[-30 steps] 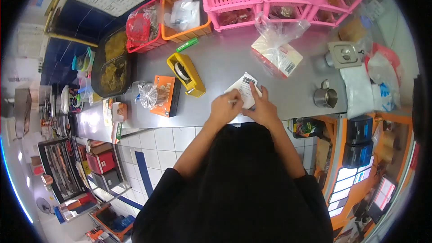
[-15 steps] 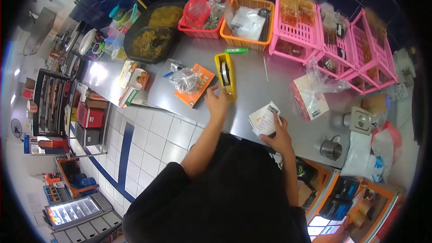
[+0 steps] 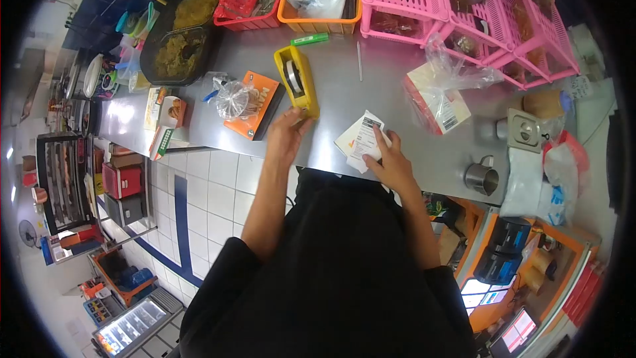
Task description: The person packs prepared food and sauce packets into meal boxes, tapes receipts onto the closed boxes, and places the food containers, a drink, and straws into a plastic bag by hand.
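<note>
My left hand is at the near end of a yellow tape dispenser, fingers closed together at its cutter end. Whatever they pinch there is too small to make out. My right hand holds a printed white receipt against a white paper packet on the steel table, thumb at the lower edge and fingers over the print. Left of the dispenser lies an orange box with a clear plastic bag on it.
A green marker and a thin white stick lie farther back. Along the wall stand black food trays, a red basket, an orange basket and pink racks. To the right are a bagged box and a metal jug.
The view has shifted, so table items appear higher and farther left. My left hand stays by the dispenser's end, its fingers now closer together. My right hand stays on the receipt.
</note>
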`<move>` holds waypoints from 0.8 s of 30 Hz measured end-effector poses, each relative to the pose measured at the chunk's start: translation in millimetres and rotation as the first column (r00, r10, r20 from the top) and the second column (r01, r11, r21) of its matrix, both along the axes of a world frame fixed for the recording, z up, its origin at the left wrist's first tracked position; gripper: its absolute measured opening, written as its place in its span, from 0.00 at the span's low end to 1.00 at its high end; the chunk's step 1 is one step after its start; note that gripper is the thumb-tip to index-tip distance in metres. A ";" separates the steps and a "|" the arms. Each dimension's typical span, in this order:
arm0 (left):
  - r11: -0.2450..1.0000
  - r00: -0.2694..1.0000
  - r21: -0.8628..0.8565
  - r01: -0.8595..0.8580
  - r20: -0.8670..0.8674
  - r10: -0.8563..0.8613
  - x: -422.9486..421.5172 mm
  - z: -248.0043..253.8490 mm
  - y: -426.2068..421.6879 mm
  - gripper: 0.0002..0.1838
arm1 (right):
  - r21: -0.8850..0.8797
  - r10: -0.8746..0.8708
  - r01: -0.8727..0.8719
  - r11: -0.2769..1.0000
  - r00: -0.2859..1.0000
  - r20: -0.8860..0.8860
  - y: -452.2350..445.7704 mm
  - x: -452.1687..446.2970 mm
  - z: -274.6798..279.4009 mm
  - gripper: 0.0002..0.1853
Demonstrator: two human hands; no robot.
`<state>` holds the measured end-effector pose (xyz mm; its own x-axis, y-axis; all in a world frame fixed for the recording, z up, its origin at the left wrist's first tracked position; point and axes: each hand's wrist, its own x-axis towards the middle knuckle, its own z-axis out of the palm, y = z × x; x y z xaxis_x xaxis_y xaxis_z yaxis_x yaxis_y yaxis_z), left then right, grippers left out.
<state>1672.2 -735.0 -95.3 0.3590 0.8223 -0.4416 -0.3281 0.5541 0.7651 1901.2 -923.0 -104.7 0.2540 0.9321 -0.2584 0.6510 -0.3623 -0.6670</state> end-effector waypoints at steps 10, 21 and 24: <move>0.648 0.462 0.433 0.627 -0.876 0.139 47.3 39.9 -51.8 0.07 | -0.096 -0.057 0.047 0.994 0.993 -0.100 0.9 -0.5 1.4 0.47; 0.546 0.050 0.041 0.837 -0.999 -0.003 84.2 15.1 -28.5 0.27 | -0.027 -0.069 0.069 0.997 0.998 -0.006 1.7 -1.5 1.5 0.48; 0.601 -0.078 -0.073 0.796 -0.997 -0.017 36.1 33.5 -35.4 0.28 | -0.004 -0.083 0.083 0.997 0.996 0.015 1.8 -2.7 4.9 0.50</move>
<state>1708.3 -770.4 -61.7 0.3617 0.8409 -0.4027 0.9258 -0.2732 0.2611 1898.5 -921.2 -99.8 0.3339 0.9066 -0.2580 0.6283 -0.4181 -0.6561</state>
